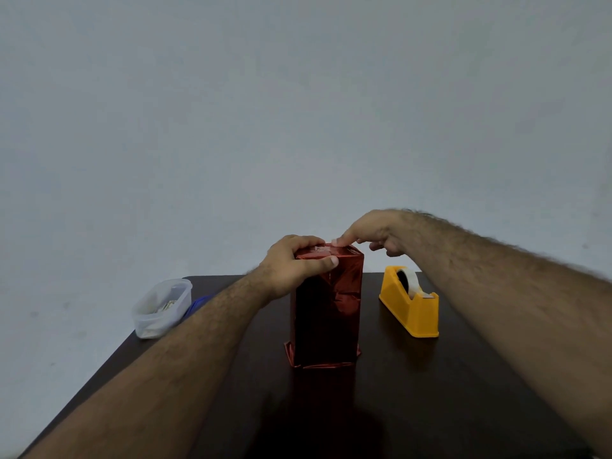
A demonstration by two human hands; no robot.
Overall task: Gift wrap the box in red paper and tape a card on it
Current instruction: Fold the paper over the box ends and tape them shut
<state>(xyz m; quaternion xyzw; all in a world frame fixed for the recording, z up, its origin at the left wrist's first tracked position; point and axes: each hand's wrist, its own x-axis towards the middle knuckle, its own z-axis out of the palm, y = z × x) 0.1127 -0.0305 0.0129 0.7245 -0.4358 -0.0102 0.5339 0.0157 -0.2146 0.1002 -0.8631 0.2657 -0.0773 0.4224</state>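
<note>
Nearest the camera, two bare forearms are being stretched forward over the dark worktop (414, 409), meeting at the top of the box (326, 309). The left hand (294, 263) is being curled over the box's top edge, thumb on the near face and fingers across the top, apparently to keep the tall, upright package steady. The right hand (374, 235) is being held above the top's far right corner, one fingertip pressed down where a pale strip of tape (320, 249) is glinting; the other fingers are loosely bent and holding nothing, so a folded flap is probably being sealed.

The box, already covered in shiny red paper, is being stood on end at the worktop's middle, with paper flaring at its base. Just to its right, within easy reach, a yellow tape dispenser (410, 303) is being kept. At the left edge a clear plastic tub (161, 308) is being kept; its contents cannot be made out, and something blue (198, 303) beside it is being largely hidden by the left forearm. No card can be recognised.
</note>
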